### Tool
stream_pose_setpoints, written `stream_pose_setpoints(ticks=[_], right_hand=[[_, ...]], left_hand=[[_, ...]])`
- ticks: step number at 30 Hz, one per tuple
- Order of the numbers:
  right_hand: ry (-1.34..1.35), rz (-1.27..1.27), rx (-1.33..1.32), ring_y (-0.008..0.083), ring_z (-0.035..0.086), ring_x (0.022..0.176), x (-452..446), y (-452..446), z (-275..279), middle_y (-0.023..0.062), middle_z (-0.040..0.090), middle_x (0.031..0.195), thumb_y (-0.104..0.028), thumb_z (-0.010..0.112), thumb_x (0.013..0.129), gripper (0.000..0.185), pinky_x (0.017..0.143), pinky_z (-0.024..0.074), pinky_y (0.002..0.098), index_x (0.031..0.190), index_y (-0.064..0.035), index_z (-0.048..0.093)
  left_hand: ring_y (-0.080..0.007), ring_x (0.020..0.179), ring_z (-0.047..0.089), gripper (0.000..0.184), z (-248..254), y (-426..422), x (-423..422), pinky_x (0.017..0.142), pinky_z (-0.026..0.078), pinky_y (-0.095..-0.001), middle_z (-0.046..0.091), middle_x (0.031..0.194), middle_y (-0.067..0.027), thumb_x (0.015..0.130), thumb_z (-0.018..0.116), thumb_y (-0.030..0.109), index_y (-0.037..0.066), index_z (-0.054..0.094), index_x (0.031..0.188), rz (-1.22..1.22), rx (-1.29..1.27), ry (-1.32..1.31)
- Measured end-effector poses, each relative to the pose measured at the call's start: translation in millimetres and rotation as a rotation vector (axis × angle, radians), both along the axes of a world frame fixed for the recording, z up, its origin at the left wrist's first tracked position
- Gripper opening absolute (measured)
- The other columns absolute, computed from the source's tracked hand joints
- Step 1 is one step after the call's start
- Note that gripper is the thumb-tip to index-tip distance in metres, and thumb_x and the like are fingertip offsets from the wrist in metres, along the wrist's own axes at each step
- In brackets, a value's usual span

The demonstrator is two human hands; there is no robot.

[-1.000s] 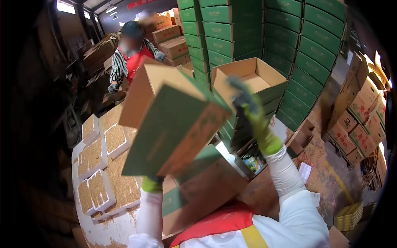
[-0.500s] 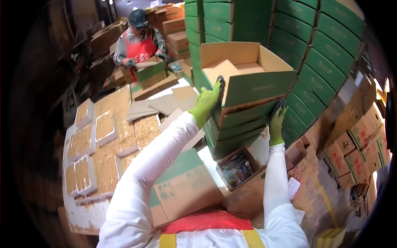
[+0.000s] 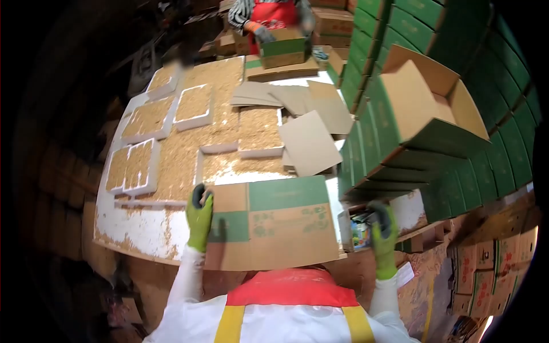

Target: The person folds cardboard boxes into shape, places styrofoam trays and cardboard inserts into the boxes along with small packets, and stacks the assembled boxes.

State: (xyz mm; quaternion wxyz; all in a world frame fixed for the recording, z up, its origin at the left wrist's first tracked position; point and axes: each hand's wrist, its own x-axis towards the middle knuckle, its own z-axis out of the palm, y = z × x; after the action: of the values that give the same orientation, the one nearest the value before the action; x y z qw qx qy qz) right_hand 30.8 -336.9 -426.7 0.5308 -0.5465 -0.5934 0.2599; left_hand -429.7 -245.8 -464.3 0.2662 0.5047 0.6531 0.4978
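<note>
My left hand [image 3: 199, 223], in a green glove with dark fingertips, is at the left edge of a flat, folded green-and-brown carton [image 3: 286, 226]. Its thumb and fingers are apart and bent, with a shadow falling on the cardboard; contact with the edge is unclear. My right hand [image 3: 383, 240], gloved alike and a little blurred, hovers beside a small box of packets [image 3: 360, 231], its curved fingers apart with nothing visible between them. An open-topped green carton [image 3: 446, 134] rests on the stack at the right, touched by neither hand.
White trays [image 3: 194, 106] filled with tan granular material lie on the table [image 3: 154, 226], among loose grains. Grey cardboard sheets [image 3: 311, 143] overlap near its middle. Across from me, a person in a red apron [image 3: 274, 14] handles another carton [image 3: 283, 51]. Green cartons [image 3: 420, 20] rise at the right.
Both hands have left the open-topped carton on the stack. My left hand has come down to the flat carton's left edge, my right to the small box. The view has turned toward the table.
</note>
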Motion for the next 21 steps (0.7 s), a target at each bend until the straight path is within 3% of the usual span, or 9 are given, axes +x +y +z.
stream_pose_setpoints(ticks=[2, 4, 6, 9, 13, 14, 18, 20, 21], right_hand=[[-0.265, -0.043, -0.309, 0.0339, 0.056, 0.119, -45.1, -14.3, -40.1, 0.0209, 0.057, 0.129, -0.024, 0.075, 0.084, 0.068, 0.099, 0.0447, 0.0391, 0.138, 0.0030, 0.045], [-0.450, 0.004, -0.538, 0.0414, 0.052, 0.122, -69.7, -27.0, -63.3, 0.0269, 0.052, 0.133, -0.041, 0.074, 0.081, 0.085, 0.099, 0.0446, 0.0454, 0.143, 0.0036, 0.037], [-0.549, 0.030, -0.652, 0.0420, 0.054, 0.119, -86.1, -20.3, -53.1, 0.0285, 0.053, 0.132, -0.047, 0.074, 0.080, 0.089, 0.095, 0.0462, 0.0463, 0.143, 0.0037, 0.037], [-0.763, 0.008, -0.539, 0.0425, 0.064, 0.093, -87.1, 0.9, -0.8, 0.0270, 0.065, 0.106, -0.048, 0.075, 0.076, 0.080, 0.078, 0.0516, 0.0454, 0.132, 0.0030, 0.050], [-0.600, 0.123, -0.401, 0.0388, 0.063, 0.079, -89.2, 45.8, 131.1, 0.0186, 0.067, 0.084, -0.044, 0.075, 0.079, 0.052, 0.070, 0.0504, 0.0445, 0.106, -0.0003, 0.067], [-0.736, 0.144, -0.376, 0.0368, 0.064, 0.080, -98.2, 53.8, 157.4, 0.0183, 0.067, 0.089, -0.043, 0.075, 0.078, 0.051, 0.070, 0.0504, 0.0427, 0.110, -0.0033, 0.066], [-0.902, 0.438, 0.204, 0.0336, 0.062, 0.090, -142.3, 94.3, 154.8, 0.0117, 0.064, 0.094, -0.040, 0.072, 0.080, 0.038, 0.076, 0.0479, 0.0432, 0.103, -0.0103, 0.065], [-0.955, 0.420, 0.223, 0.0332, 0.062, 0.089, -153.3, 117.7, 139.9, 0.0114, 0.064, 0.094, -0.039, 0.069, 0.083, 0.034, 0.076, 0.0476, 0.0435, 0.102, -0.0118, 0.066], [-0.985, 0.346, 0.277, 0.0332, 0.062, 0.087, -153.5, 132.0, 140.2, 0.0118, 0.065, 0.094, -0.040, 0.067, 0.085, 0.033, 0.074, 0.0478, 0.0436, 0.103, -0.0126, 0.066]], left_hand=[[-0.0321, 0.125, 0.051, 0.066, -38.3, -61.6, -60.8, 0.104, 0.041, -0.0413, 0.054, 0.135, -0.0228, 0.085, 0.072, 0.025, -0.008, 0.046, 0.135, 0.139, -0.133, 0.373], [-0.0310, 0.135, 0.042, 0.090, -78.4, -119.3, -85.3, 0.110, 0.035, -0.0364, 0.043, 0.143, -0.0302, 0.084, 0.074, 0.030, -0.012, 0.024, 0.146, -0.012, -0.288, 0.034], [-0.0319, 0.140, 0.033, 0.107, -4.3, -137.0, -47.0, 0.112, 0.032, -0.0357, 0.032, 0.150, -0.0288, 0.078, 0.080, 0.037, -0.010, 0.016, 0.149, -0.309, -0.451, -0.232], [-0.0491, 0.146, 0.007, 0.121, 20.2, -154.6, -64.0, 0.118, 0.020, -0.0414, 0.010, 0.156, -0.0337, 0.069, 0.085, 0.046, -0.008, 0.013, 0.150, -0.554, -0.430, 0.259], [-0.0335, 0.135, 0.045, 0.082, 133.1, -116.7, -81.4, 0.106, 0.042, -0.0412, 0.047, 0.143, -0.0224, 0.071, 0.085, 0.029, 0.004, 0.049, 0.141, -0.848, -0.215, 0.710], [-0.0259, 0.120, 0.060, 0.056, 162.6, -99.9, -76.3, 0.096, 0.051, -0.0364, 0.059, 0.133, -0.0170, 0.076, 0.081, 0.023, 0.008, 0.064, 0.127, -0.738, -0.285, 0.489], [-0.0188, 0.079, 0.070, 0.051, 215.8, -9.9, -88.4, 0.070, 0.053, -0.0299, 0.073, 0.097, -0.0102, 0.071, 0.082, 0.033, 0.015, 0.071, 0.117, -0.693, -0.629, 0.500], [-0.0280, 0.090, 0.067, 0.052, 180.4, 18.1, -91.7, 0.088, 0.049, -0.0392, 0.071, 0.091, -0.0084, 0.065, 0.081, 0.039, 0.010, 0.072, 0.108, -0.515, 0.089, 0.950], [-0.0304, 0.107, 0.062, 0.059, 209.8, 25.0, -54.2, 0.095, 0.045, -0.0420, 0.068, 0.109, -0.0111, 0.068, 0.079, 0.038, 0.009, 0.065, 0.117, -0.455, -0.050, 1.114]])
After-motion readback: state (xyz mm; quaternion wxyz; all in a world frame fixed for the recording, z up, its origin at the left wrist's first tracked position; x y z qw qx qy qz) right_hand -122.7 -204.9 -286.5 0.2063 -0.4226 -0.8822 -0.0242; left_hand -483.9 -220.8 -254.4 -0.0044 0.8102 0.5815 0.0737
